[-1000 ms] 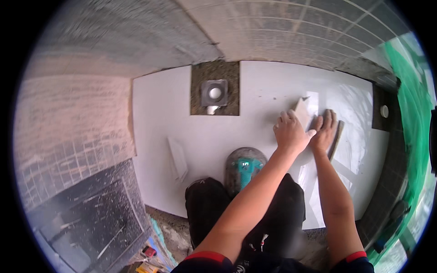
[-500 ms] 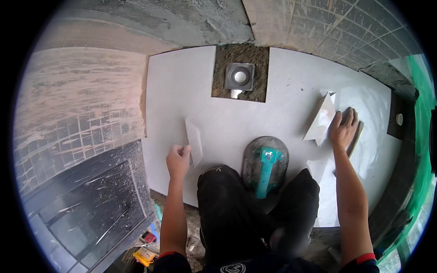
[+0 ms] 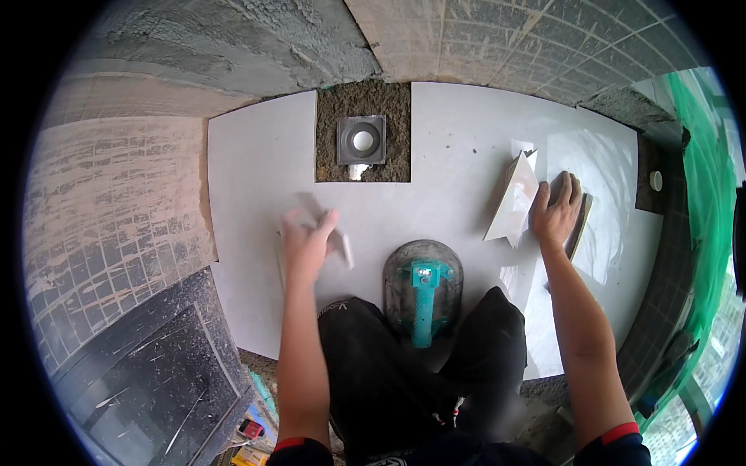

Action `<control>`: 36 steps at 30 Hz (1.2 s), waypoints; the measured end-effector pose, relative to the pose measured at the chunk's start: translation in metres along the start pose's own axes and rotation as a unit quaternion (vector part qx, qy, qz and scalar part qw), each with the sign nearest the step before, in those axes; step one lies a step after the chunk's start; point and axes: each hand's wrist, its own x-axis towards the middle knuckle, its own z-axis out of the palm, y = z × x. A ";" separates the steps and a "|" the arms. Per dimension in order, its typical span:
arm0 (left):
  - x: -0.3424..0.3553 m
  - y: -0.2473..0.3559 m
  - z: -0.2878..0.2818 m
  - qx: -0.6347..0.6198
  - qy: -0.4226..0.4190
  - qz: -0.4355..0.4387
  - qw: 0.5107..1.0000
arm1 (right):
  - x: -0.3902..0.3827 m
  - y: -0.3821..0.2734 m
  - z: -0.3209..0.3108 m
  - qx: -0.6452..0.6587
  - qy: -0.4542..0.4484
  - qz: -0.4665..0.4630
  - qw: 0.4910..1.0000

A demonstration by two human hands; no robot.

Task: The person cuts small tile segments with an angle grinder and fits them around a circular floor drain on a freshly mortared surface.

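My left hand (image 3: 305, 247) is smeared by motion above the pale floor tiles (image 3: 256, 171), left of the middle. Its fingers are closed on a small white tile piece (image 3: 343, 250), partly hidden behind the hand. On the right, my right hand (image 3: 556, 213) rests with fingers apart, holding nothing. Beside its thumb lie pointed tile offcuts (image 3: 513, 198), one over another. A narrow strip with a brownish edge (image 3: 580, 225) lies along its other side. Between my knees stands a tool with a teal handle (image 3: 423, 303) on an oval grey base.
A square floor drain (image 3: 361, 141) sits in a rough mortar cutout at the far side. Tiled walls (image 3: 116, 210) surround the floor. A dark splashed panel (image 3: 155, 380) stands at the left, green netting (image 3: 703, 217) at the right. A white round cap (image 3: 656, 181) shows near the right edge.
The view has shifted, so the floor appears further left. My left hand has moved and turned with the tile piece, which is now tilted differently. My right hand stays beside the offcuts.
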 end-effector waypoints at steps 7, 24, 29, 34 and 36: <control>0.048 0.031 0.085 -0.036 0.080 -0.011 0.996 | 0.001 -0.004 0.003 0.012 0.014 -0.002 1.000; 0.041 0.028 0.064 0.268 0.070 0.238 0.931 | 0.001 -0.001 -0.002 0.008 -0.002 0.014 1.000; 0.064 0.009 0.052 0.272 -0.044 0.454 0.847 | 0.002 -0.002 0.001 0.009 -0.003 0.009 1.000; 0.070 0.004 0.070 0.209 -0.073 0.456 0.862 | 0.001 0.001 0.004 -0.007 -0.004 0.004 1.000; 0.071 0.002 0.073 0.196 -0.068 0.460 0.863 | 0.001 -0.001 0.003 -0.004 -0.005 0.006 1.000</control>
